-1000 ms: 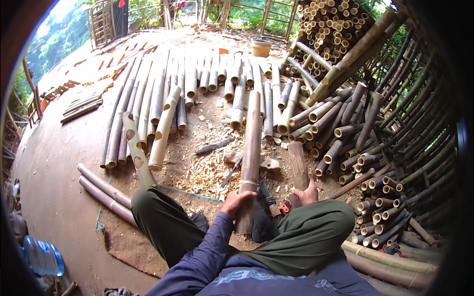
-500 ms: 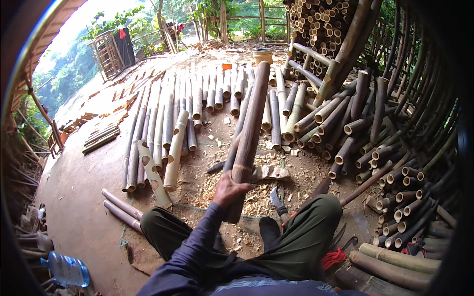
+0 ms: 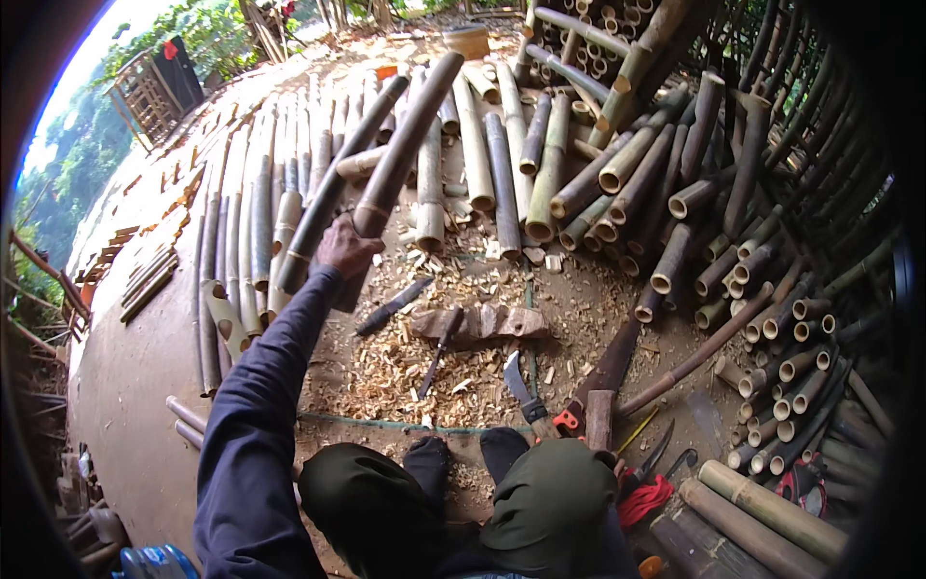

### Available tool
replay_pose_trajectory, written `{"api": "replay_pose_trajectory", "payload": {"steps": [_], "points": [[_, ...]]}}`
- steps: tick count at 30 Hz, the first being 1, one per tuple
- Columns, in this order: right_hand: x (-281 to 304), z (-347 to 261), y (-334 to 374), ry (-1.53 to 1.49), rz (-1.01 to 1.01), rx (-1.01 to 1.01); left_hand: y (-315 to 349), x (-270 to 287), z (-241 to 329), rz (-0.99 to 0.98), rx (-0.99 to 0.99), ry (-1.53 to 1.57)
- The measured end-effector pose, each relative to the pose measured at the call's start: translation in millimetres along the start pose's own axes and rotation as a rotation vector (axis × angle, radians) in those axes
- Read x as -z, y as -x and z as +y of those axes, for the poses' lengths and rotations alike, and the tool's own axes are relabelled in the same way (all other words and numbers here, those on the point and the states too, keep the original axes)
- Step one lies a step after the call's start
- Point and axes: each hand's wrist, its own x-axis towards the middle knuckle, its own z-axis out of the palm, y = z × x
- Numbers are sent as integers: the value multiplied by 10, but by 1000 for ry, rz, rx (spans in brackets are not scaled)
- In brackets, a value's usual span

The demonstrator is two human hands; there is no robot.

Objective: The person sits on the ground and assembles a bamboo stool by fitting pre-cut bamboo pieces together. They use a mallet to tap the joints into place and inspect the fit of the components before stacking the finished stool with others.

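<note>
Swung leftward, the bamboo pole (image 3: 400,159) slants up from the left hand (image 3: 345,248) clamped round its lower part.

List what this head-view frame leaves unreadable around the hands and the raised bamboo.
- Right hand: not visible; it may be behind the right knee.
- Left hand: its fingers wrap behind the bamboo pole, grip hidden.
- Tools by the right knee: partly hidden by the knee and bamboo.

I see bamboo pole (image 3: 400,159): smooth, matt brown skin. Wood chips (image 3: 386,362): pale, rough, splintery. Chopping block (image 3: 479,322): coarse wood. Knife blade (image 3: 518,380): dull metal, I think. Sleeve (image 3: 256,415): dark matt cloth.
</note>
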Motion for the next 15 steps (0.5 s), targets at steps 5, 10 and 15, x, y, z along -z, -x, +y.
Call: {"api": "replay_pose_trajectory", "payload": {"steps": [5, 10, 15], "points": [[890, -1136, 83, -106, 5, 269, -861, -512, -466, -14, 7, -185], [548, -1760, -183, -55, -227, 520, -1393, -1010, -430, -20, -42, -275], [285, -2053, -355, 142, -467, 535, -1395, -1455, -456, 215, -244, -412]]}}
